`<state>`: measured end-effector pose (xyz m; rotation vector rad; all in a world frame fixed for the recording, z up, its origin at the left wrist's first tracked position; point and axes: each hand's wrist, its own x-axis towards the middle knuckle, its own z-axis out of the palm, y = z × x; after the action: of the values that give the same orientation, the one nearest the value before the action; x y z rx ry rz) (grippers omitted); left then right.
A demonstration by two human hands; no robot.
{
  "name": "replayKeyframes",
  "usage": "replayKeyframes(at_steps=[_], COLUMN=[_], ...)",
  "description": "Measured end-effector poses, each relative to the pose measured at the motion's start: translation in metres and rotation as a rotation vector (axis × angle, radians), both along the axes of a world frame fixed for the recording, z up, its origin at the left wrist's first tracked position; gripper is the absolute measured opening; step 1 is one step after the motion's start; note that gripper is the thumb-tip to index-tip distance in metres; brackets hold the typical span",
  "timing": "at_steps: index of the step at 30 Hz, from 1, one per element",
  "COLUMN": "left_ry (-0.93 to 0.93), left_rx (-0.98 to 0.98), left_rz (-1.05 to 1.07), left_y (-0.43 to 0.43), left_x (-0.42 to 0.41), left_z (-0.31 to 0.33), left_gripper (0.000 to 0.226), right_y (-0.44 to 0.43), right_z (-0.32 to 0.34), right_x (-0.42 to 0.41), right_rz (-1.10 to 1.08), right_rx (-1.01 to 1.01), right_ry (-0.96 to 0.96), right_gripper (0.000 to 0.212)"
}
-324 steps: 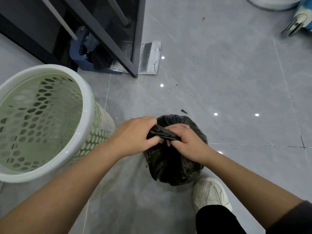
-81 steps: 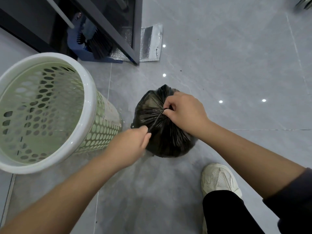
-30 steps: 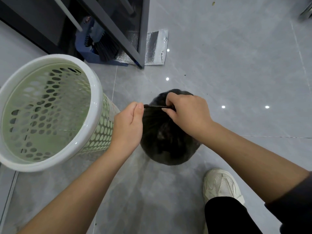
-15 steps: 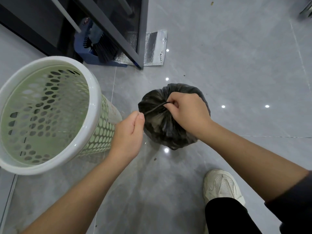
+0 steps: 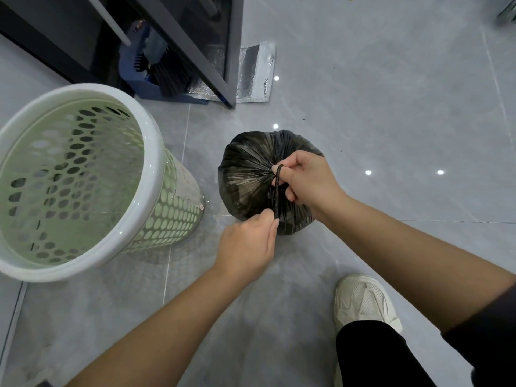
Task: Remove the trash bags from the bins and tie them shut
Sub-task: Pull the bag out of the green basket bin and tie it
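Trash bag (image 5: 245, 174) is out of the bin, black and gathered at the neck, over the floor (image 5: 391, 107) at the centre of my view; I cannot tell whether it rests on the tiles or hangs just off them. Nearest me, at 5 o'clock, a shoe (image 5: 363, 300) stands well apart from it. Next out, the left grip (image 5: 245, 244) at the bag's 6 o'clock pinches the free end of the twisted strand (image 5: 277, 191), which runs taut toward me. Past that, the right grip (image 5: 310, 180) is clenched on the gathered neck at the bag's 3 o'clock, and the strand seems to bend round a fingertip there. My worry is that the plastic looks thin, so a hard tug could snap the strand or tear the neck. If the right grip slackens first, the gathers could spring open before any knot seats. The loop might also cinch on that finger. Further out, at 9 o'clock, the bin (image 5: 159, 163) stands just beside the bag, and a swinging elbow could tip it
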<state>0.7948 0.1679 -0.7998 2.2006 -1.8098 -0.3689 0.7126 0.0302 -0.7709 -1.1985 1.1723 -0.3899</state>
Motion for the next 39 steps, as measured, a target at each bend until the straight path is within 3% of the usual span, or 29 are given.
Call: replayKeyframes(at_steps=[13, 19, 27, 30, 33, 39], left_ry=[-0.007, 0.018, 0.032, 0.026, 0.041, -0.022], left_rx=[-0.025, -0.011, -0.022, -0.04, -0.046, -0.024], left_rz=[0.041, 0.039, 0.016, -0.037, -0.029, -0.047], left_y=[0.005, 0.011, 0.01, 0.009, 0.008, 0.011], left_x=[0.001, 0.001, 0.002, 0.0, -0.002, 0.0], left_z=[-0.005, -0.004, -0.011, -0.01, -0.009, -0.019], left_gripper=[0.028, 0.028, 0.029, 0.028, 0.029, 0.029], right_y=[-0.006, -0.005, -0.001, -0.001, -0.001, -0.003], right_z=[-0.013, -0.012, -0.01, -0.009, -0.005, 0.0], right_x=[-0.006, -0.007, -0.003, -0.003, -0.003, -0.006], right_rz=[0.136, 0.28, 0.138, 0.144, 0.126, 0.057], right_rx=[-0.126, -0.363, 0.075, 0.017, 0.107, 0.473], right_ry=[0.132, 0.285, 0.118, 0.148, 0.099, 0.029], right_gripper=[0.014, 0.015, 0.012, 0.013, 0.015, 0.015])
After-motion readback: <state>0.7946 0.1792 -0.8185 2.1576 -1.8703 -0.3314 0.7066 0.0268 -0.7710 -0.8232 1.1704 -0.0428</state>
